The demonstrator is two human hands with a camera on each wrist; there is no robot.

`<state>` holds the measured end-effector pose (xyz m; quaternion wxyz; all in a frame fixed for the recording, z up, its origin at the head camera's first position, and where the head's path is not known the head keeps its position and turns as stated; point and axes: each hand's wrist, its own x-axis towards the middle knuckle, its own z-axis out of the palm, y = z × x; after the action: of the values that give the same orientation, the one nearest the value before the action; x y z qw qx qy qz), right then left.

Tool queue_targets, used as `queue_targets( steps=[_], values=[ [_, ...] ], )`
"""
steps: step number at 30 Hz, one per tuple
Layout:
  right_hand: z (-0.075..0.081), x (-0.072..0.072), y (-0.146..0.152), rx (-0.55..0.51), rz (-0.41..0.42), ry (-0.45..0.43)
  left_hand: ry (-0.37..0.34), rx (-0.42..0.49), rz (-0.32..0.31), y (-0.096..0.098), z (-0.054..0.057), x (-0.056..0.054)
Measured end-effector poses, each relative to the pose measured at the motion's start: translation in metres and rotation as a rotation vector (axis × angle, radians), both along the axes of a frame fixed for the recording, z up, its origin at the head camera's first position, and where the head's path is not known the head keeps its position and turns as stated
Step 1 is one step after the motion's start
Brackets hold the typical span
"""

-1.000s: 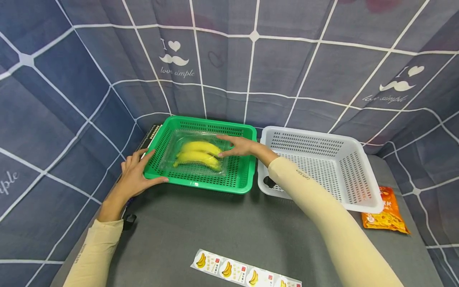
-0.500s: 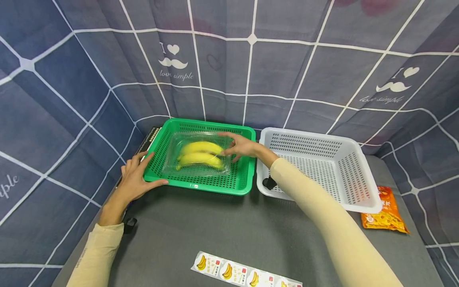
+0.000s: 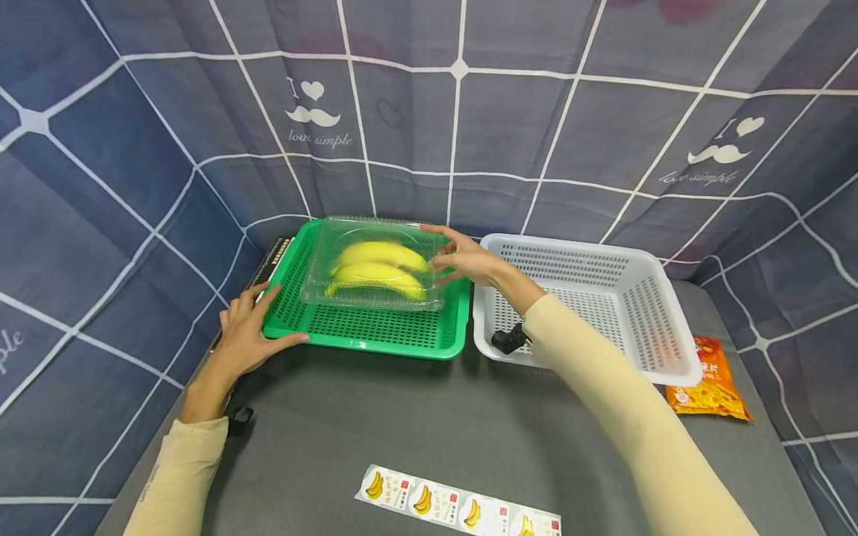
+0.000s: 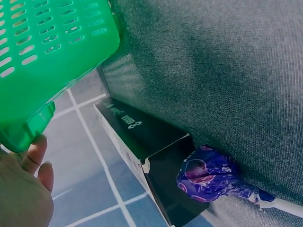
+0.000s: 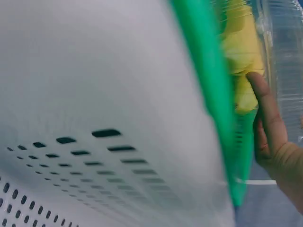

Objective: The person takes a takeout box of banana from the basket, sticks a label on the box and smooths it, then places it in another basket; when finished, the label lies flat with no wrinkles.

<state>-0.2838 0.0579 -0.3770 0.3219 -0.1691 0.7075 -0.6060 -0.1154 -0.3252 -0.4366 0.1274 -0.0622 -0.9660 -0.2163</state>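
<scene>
My right hand (image 3: 469, 260) has its fingers (image 5: 265, 101) curled round the right end of the clear clamshell box (image 3: 372, 264) — thumb on top, fingertips under the edge — and holds it lifted above the green basket (image 3: 365, 331), tilted a little. Two yellow bananas (image 3: 378, 268) lie side by side inside the box. My left hand (image 3: 244, 339) grips the near left corner of the green basket, fingers wrapped over the rim, thumb along its front edge. The basket sits on the grey worktop (image 3: 415, 424), with a white basket (image 3: 603, 298) just beside it on the right. A black box (image 4: 142, 142) lies off the basket's left edge — a purple wrapper (image 4: 208, 175) sits in its open end. A strip of banana stickers (image 3: 459, 510) lies at the worktop's near edge, an orange snack packet (image 3: 710, 383) to the far right.
</scene>
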Motion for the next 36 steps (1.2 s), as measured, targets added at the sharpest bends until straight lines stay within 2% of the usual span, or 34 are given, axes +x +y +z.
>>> queue_targets(
  steps=[4, 11, 19, 28, 31, 36],
  values=[
    [0.012, 0.015, 0.017, -0.014, -0.02, -0.008, 0.008, 0.003, 0.002, 0.001, 0.0, 0.001],
    [0.021, 0.038, 0.043, -0.045, -0.024, -0.015, 0.021, 0.01, -0.001, 0.002, -0.005, 0.002],
    [0.038, 0.082, 0.088, -0.052, -0.017, 0.07, 0.027, 0.016, -0.008, 0.004, -0.004, 0.002],
    [0.037, 0.112, 0.12, -0.054, -0.045, 0.101, 0.02, 0.014, -0.009, 0.004, 0.0, 0.004],
    [0.033, 0.13, 0.129, -0.05, -0.053, 0.12, 0.012, 0.016, -0.01, 0.004, 0.0, 0.005],
    [0.027, 0.167, 0.144, -0.082, -0.043, 0.131, 0.024, 0.026, -0.021, 0.004, 0.0, 0.003]
  ],
)
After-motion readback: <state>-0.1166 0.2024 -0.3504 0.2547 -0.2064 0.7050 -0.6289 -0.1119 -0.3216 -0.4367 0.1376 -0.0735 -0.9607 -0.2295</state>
